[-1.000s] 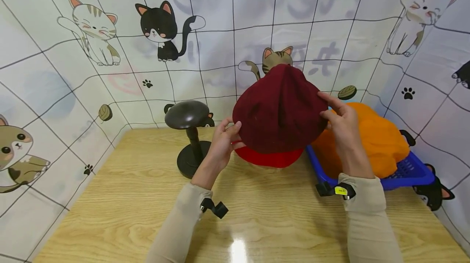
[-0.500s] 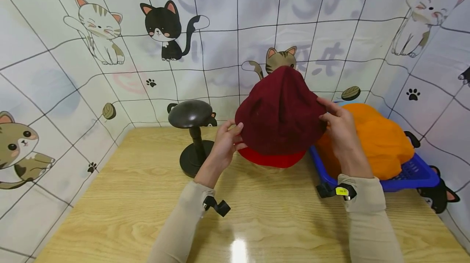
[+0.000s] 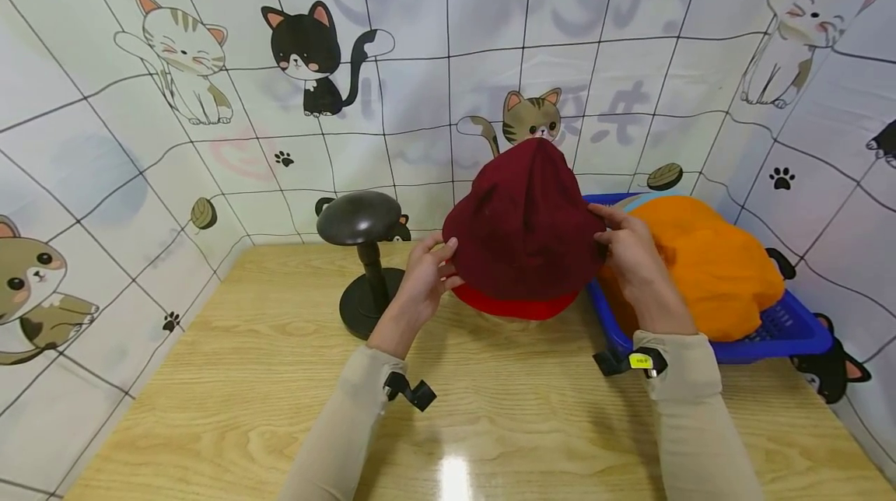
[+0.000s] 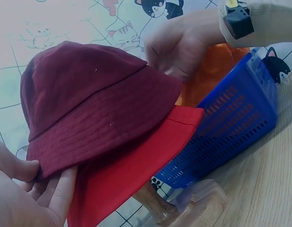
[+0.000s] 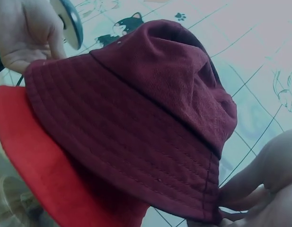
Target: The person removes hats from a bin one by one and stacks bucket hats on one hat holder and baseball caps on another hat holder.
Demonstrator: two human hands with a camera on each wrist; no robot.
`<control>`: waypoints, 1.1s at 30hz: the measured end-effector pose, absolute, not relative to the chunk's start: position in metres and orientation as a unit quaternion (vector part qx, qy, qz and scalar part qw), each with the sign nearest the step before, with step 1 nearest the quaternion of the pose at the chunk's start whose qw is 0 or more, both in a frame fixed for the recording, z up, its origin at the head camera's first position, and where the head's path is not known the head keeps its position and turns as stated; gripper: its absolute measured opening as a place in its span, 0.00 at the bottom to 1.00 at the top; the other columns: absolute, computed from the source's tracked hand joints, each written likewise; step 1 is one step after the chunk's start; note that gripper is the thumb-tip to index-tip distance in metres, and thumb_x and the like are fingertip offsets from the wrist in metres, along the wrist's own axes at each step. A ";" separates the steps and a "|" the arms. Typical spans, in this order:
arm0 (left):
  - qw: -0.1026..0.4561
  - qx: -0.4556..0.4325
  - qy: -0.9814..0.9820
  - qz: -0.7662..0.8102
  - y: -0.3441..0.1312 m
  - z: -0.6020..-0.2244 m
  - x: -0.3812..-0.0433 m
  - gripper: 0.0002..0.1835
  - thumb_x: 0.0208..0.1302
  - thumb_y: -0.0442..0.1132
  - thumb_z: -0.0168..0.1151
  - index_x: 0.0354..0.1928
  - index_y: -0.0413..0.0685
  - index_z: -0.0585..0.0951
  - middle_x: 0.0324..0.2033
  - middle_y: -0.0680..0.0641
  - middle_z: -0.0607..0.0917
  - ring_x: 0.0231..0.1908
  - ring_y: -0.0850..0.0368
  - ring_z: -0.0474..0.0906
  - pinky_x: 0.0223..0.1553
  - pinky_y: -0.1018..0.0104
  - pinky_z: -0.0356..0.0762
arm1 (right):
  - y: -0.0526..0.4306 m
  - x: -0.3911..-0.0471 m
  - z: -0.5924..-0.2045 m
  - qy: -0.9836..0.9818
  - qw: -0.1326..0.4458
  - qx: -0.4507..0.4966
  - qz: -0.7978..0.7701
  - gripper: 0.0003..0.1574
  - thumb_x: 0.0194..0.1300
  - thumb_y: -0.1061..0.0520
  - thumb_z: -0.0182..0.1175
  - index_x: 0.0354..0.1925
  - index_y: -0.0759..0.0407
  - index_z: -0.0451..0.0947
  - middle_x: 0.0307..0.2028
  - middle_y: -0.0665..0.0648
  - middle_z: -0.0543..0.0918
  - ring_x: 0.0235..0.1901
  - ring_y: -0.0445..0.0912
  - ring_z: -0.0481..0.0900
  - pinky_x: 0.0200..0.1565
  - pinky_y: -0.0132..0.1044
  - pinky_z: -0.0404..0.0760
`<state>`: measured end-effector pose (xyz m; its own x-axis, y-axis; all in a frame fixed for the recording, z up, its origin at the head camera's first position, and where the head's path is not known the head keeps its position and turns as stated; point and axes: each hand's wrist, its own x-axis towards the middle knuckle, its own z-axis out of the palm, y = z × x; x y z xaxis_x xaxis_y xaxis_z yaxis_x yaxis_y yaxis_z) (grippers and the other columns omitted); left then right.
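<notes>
At nine o'clock of the maroon hat (image 3: pixel 526 232), the black stand (image 3: pixel 371 256) is on the bench (image 3: pixel 280 376). The left hand (image 3: pixel 423 274) pinches the hat's brim at nine o'clock. The hat is held over the red hat (image 3: pixel 519 306), crown pointing to twelve, its long axis along the brim from nine to three. It should be light, soft and floppy, so both brim edges are good holding places. The right hand (image 3: pixel 635 256) pinches at three, near the blue basket (image 3: pixel 777 349)
</notes>
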<state>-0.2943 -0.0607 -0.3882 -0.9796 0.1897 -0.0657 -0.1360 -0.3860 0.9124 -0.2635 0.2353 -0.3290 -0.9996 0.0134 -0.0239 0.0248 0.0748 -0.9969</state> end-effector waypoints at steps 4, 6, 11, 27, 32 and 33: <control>0.103 0.013 0.541 0.835 -0.062 -0.390 -0.296 0.05 0.78 0.42 0.58 0.49 0.50 0.78 0.37 0.51 0.82 0.29 0.57 0.82 0.32 0.68 0.82 | 0.233 -0.266 -0.334 0.772 0.022 0.011 -0.635 0.38 0.77 0.67 0.35 0.82 0.62 0.48 0.78 0.70 0.55 0.49 0.39 0.74 0.44 0.22 0.80; 0.106 0.008 0.538 0.836 -0.062 -0.390 -0.297 0.08 0.78 0.42 0.58 0.53 0.49 0.78 0.37 0.51 0.82 0.29 0.57 0.82 0.31 0.68 0.81 | 0.232 -0.267 -0.336 0.787 0.025 0.012 -0.616 0.38 0.77 0.66 0.36 0.81 0.63 0.48 0.76 0.72 0.58 0.48 0.39 0.75 0.42 0.23 0.81; 0.103 -0.004 0.532 0.841 -0.063 -0.388 -0.298 0.11 0.77 0.41 0.59 0.56 0.48 0.78 0.39 0.51 0.82 0.29 0.57 0.81 0.29 0.68 0.82 | 0.228 -0.268 -0.338 0.800 0.028 0.018 -0.599 0.38 0.77 0.64 0.37 0.81 0.64 0.47 0.74 0.73 0.61 0.42 0.37 0.77 0.40 0.24 0.81; 0.086 0.010 0.486 0.870 -0.062 -0.382 -0.294 0.09 0.76 0.41 0.61 0.53 0.50 0.76 0.38 0.51 0.84 0.30 0.59 0.83 0.33 0.68 0.85 | 0.228 -0.266 -0.335 0.741 -0.031 -0.001 -0.671 0.40 0.76 0.64 0.40 0.82 0.49 0.52 0.78 0.61 0.60 0.45 0.37 0.73 0.39 0.24 0.79; 0.082 0.014 0.484 0.871 -0.061 -0.382 -0.295 0.08 0.76 0.42 0.61 0.51 0.50 0.77 0.37 0.51 0.85 0.29 0.59 0.83 0.32 0.69 0.85 | 0.228 -0.265 -0.335 0.732 -0.029 -0.004 -0.681 0.41 0.75 0.66 0.41 0.82 0.50 0.53 0.77 0.60 0.61 0.44 0.36 0.74 0.39 0.24 0.78; 0.082 0.012 0.485 0.871 -0.061 -0.383 -0.295 0.07 0.76 0.41 0.61 0.50 0.50 0.77 0.37 0.51 0.85 0.28 0.59 0.83 0.31 0.69 0.85 | 0.228 -0.265 -0.335 0.737 -0.025 -0.003 -0.676 0.42 0.74 0.66 0.41 0.82 0.50 0.52 0.77 0.60 0.60 0.43 0.36 0.74 0.38 0.25 0.78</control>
<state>-0.2950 -0.0612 -0.3831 -0.9863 0.1540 -0.0587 -0.1310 -0.5169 0.8460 -0.2655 0.2278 -0.3349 -0.9987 0.0294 0.0420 -0.0393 0.0866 -0.9955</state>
